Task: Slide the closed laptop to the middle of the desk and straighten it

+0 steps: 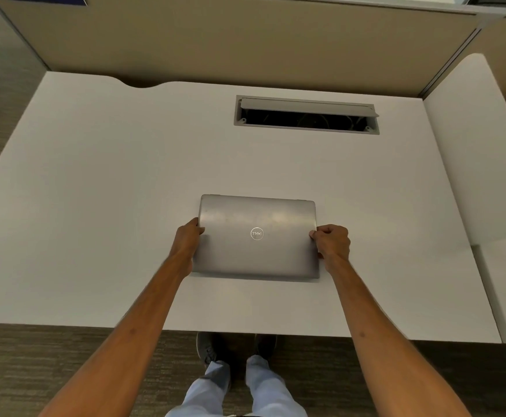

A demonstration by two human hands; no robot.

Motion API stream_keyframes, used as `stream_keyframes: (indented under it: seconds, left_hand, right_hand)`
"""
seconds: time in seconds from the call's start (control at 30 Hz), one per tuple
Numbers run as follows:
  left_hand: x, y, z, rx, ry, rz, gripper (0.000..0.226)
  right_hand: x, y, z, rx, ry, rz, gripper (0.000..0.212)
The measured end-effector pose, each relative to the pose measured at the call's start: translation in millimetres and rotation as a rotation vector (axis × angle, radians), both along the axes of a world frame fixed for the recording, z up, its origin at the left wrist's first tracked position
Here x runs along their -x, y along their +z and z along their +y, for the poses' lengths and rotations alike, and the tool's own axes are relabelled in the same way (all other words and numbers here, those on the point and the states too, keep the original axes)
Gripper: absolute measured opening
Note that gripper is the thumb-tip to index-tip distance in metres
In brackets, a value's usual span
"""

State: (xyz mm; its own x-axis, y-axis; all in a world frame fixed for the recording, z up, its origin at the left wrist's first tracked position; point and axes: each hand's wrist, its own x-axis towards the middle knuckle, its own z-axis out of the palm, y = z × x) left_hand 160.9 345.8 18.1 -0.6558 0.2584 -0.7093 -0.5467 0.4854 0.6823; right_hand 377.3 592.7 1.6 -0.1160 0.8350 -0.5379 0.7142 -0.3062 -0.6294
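Observation:
A closed silver laptop (256, 236) with a round logo on its lid lies flat on the white desk (95, 206), near the middle and a little toward the front edge. Its edges run nearly parallel to the desk's front edge. My left hand (188, 239) grips the laptop's left edge, thumb on the lid. My right hand (333, 242) grips the right edge with the fingers curled.
An open grey cable hatch (306, 114) is set into the desk behind the laptop. A tan partition wall (245, 40) runs along the back. Another white desk (483, 145) adjoins on the right. My legs and shoes (236, 350) stand on carpet below the front edge.

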Motion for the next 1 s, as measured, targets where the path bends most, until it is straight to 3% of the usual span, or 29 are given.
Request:
stream_keyframes:
  seconds: [0.3,0.43,0.53,0.63,0.8,1.0]
  left_hand:
    - [-1.7,-0.4,1.1,0.001,0.026,-0.004,0.029]
    - [-3.9,-5.4,0.2,0.019,-0.057,0.084,0.029]
    - [-10.6,-12.1,-0.3,0.178,-0.235,0.269,0.048]
    - [-25.5,-13.2,1.8,0.302,-0.503,0.566,0.072]
    - [-36.5,-21.0,0.9,0.411,-0.759,0.912,0.065]
    - [-38.3,-31.4,-0.9,0.427,-0.840,1.077,0.064]
  right_hand:
    - [-2.1,-5.0,4.3,0.019,0.007,0.015,0.022]
    - [-1.5,-2.5,3.0,0.022,0.021,0.007,0.023]
    - [1.7,1.4,-8.7,-0.092,0.076,-0.079,0.029]
    - [7.7,2.4,-32.6,-0.388,0.236,-0.160,0.039]
    - [16.8,1.1,-63.7,-0.597,0.601,-0.173,0.055]
    - [23.2,-3.8,-75.1,-0.589,0.827,-0.281,0.066]
